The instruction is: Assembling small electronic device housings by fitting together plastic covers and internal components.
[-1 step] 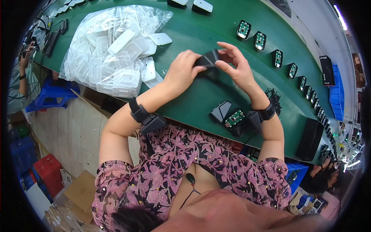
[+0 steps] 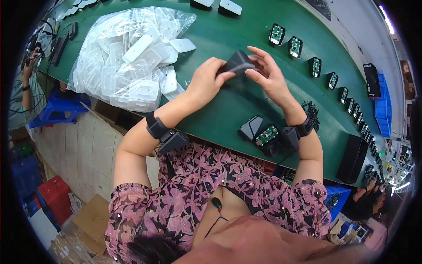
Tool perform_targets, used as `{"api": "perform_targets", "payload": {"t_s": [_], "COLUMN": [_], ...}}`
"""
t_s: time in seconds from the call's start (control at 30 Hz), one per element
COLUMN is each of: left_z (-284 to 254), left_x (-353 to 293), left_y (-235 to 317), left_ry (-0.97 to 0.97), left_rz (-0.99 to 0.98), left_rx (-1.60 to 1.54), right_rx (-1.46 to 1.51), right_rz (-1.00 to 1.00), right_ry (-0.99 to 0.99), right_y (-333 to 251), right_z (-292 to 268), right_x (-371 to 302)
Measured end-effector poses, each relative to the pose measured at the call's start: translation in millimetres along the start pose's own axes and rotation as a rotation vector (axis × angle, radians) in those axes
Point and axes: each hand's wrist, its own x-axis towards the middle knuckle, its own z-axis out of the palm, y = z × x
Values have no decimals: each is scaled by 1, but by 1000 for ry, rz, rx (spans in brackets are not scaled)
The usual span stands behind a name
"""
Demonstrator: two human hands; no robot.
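Note:
Over the green table, my left hand [image 2: 208, 80] pinches a dark grey plastic case [image 2: 238, 65] by its left end. The case is tilted and slightly blurred. My right hand [image 2: 271, 78] is at the case's right end, fingers apart and thumb tip close to its edge; whether it touches is unclear. Closer to me lie a closed-looking grey case [image 2: 251, 126] and a black case with a green circuit board [image 2: 267, 134], partly behind my right wrist's strapped-on device [image 2: 292, 135].
A clear plastic bag [image 2: 116, 61] full of white covers lies to the left. Small black parts [image 2: 311, 115] are heaped beside my right forearm. Open cases with circuit boards [image 2: 295, 47] form a curved row along the right. A black box [image 2: 352, 158] stands at the right edge.
The dark grey case has turned in my left hand, showing a different face and edge. Both hands stay in nearly the same place, with slight finger shifts.

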Motion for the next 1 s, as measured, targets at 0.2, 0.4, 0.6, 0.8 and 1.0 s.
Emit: {"api": "perform_targets", "payload": {"t_s": [0.2,0.4,0.6,0.8,1.0], "left_z": [-23,-75,-70,-70,-67], "left_x": [16,5,-2,-2,0], "left_y": [11,1,-23,-21,-28], "left_ry": [-202,44,-6,33,73], "left_rz": [-320,68,27,18,90], "left_rx": [-304,723,876,836,855], "right_rx": [320,-303,-464,-767,-1187], "right_rz": [-23,-239,-62,84,-495], "right_ry": [74,254,1,65,387], "right_y": [1,8,70,65,10], "right_z": [3,-67,-113,-114,-115], "right_x": [33,120,190,184,118]}}
